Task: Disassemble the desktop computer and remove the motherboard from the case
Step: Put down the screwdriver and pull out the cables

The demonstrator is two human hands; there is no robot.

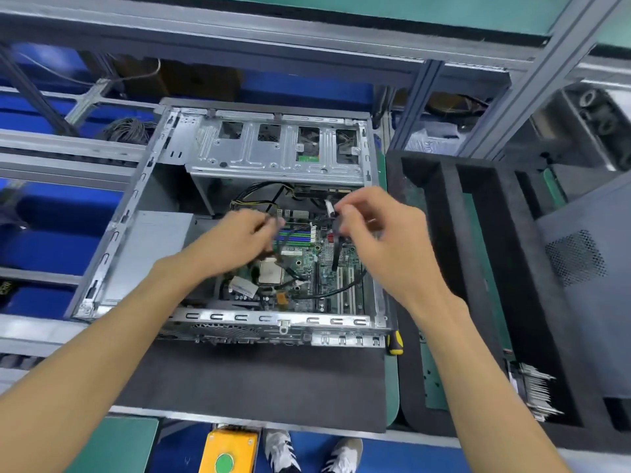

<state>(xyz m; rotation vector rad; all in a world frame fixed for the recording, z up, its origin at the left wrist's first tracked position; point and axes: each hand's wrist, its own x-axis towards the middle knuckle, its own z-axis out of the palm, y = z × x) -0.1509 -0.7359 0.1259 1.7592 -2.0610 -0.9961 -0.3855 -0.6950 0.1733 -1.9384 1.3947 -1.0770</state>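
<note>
An open silver computer case (112, 240) lies on a dark mat, its side panel off. Inside sits the green motherboard (307, 268) with a bare CPU (271, 272) near its middle and several black cables (327, 293) running across it. My left hand (239, 237) reaches into the case and pinches a black cable above the memory slots. My right hand (368, 227) is just to its right, its fingers curled round a black cable with a connector. The power supply (153, 247) fills the case's left side, the drive cage (276, 148) its far end.
A yellow-handled screwdriver (396, 341) lies at the case's near right corner. Black foam trays (444, 233) stand to the right, holding a heatsink (536, 390) and a grey side panel (587, 261). A yellow box with a green button (227, 452) sits below the bench edge.
</note>
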